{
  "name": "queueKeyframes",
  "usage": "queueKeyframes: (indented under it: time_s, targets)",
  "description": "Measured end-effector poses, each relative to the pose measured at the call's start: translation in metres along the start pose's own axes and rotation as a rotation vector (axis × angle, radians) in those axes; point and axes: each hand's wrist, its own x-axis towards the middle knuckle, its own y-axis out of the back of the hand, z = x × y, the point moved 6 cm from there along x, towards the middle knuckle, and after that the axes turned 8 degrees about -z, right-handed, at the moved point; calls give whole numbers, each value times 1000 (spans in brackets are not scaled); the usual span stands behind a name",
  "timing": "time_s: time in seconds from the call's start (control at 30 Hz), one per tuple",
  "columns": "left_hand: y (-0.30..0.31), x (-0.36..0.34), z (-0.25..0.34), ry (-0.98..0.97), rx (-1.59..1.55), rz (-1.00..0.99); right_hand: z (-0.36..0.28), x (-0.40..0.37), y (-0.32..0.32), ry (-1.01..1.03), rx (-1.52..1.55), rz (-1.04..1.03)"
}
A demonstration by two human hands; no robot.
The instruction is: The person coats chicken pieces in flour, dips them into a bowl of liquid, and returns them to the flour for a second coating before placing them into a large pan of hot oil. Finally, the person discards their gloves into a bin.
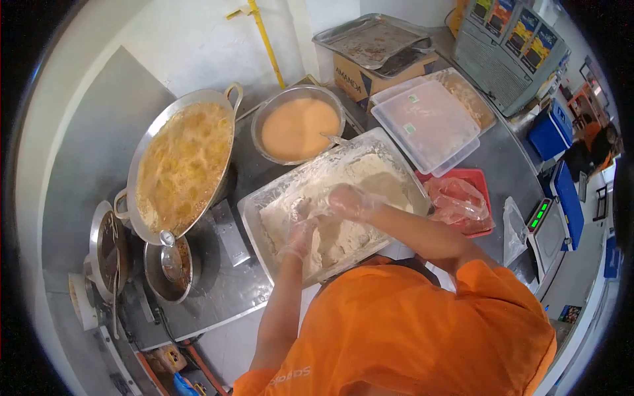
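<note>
Both of my hands wear clear plastic gloves and work inside a large rectangular tub of white flour. My left hand is low over the flour, its fingers coated white and curled. Close beside it on the right, my right hand is closed like a fist, its fingertips turned towards the left hand. Anything between the fingers is hidden by flour and glove. Behind the tub stands a metal bowl of orange-tinted liquid with a handle sticking out over its rim.
At left, a wide pan holds bubbling oil, with smaller pots below it. Right of the tub are lidded plastic containers, a red basket with plastic-wrapped contents, and a digital scale. A carton carries metal trays.
</note>
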Motion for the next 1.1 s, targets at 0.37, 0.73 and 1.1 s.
queueKeyframes:
  time_s: [0.37,0.73,1.1]
  targets:
    - [2,-73,-40,475,-118,-751,-77,24,135,173,76,136]
    - [7,-73,-18,434,262,-836,-289,221,197,384,-105,319]
    - [14,-92,-65,328,42,-619,-391,398,67,282,20,144]
